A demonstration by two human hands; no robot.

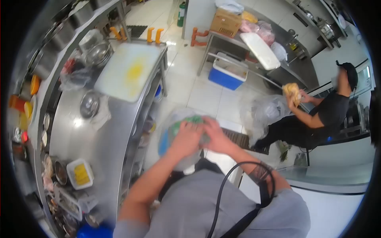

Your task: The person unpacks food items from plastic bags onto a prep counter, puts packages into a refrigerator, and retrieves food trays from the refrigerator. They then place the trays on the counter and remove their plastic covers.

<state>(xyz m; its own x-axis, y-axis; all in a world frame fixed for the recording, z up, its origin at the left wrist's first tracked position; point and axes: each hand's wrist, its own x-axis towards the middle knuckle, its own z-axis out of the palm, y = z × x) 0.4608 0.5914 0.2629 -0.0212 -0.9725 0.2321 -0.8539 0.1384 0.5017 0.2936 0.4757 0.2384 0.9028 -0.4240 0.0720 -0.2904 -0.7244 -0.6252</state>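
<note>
Green bundle point(193, 120) at mid-view, by fingers of both bare hands, over pale translucent plastic point(183, 155) with blue patch at left. Blurred; cannot tell contents.

Far left: steel pots point(61, 33) in a row, upper corner. Lower down, white tub point(71, 174) with yellow strips point(81, 174) inside, on long steel worktop point(79, 135). Just below tub, white basket point(68, 203), slightly tilted in view. Farther up, clear plastic bags point(75, 80) in a crumpled heap, beside stacked steel bowls point(98, 54). Single metal bowl point(90, 104) below these, near large white cutting board point(117, 65). Yellow stain point(136, 70) on board, right of centre. Orange handles point(154, 35) just past board's far edge.

Centre: left hand point(187, 137) curled on green bundle, grasping near side. Right hand point(215, 136) close against right side, fingers bent; cannot tell whether gripping or only touching.

Right of hands: blue cooler point(225, 81) on tiled floor, under far steel worktop point(303, 73). Cardboard box point(225, 22) on that worktop, left end; long white tray point(260, 50) farther right. Dark floor grate point(237, 139) just beyond right hand. Large clear bag point(270, 109) near grate, beside co-worker point(331, 113) in dark clothes and cap. Yellowish package point(291, 92) in co-worker's hands.
</note>
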